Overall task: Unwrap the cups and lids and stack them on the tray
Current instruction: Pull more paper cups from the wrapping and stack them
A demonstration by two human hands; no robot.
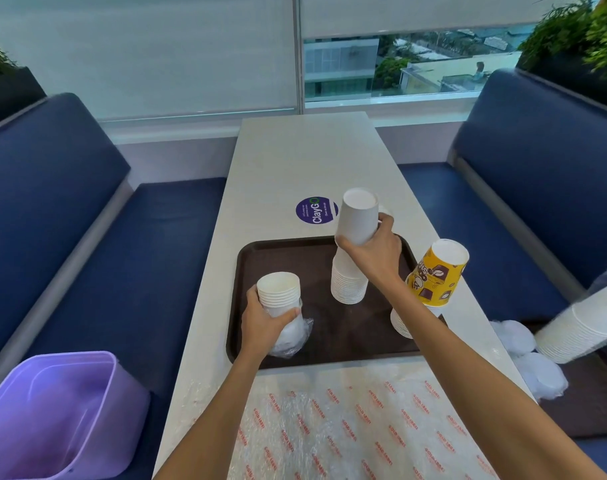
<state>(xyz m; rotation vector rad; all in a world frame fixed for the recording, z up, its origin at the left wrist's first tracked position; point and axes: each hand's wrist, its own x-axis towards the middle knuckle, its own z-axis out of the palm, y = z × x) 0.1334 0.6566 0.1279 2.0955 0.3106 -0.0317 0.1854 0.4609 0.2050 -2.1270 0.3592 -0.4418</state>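
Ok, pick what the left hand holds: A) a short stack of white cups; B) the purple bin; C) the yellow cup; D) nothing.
A: the left hand grips a short white cup stack, rims up, over the tray's left side.

Two inverted white cup stacks [349,289] on brown tray [330,334], yellow cup [439,271] atop one

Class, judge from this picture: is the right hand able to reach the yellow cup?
Probably not yet: the right hand grips white cups above the middle stack. Once it lets go, likely yes; the yellow cup stands uncovered nearby.
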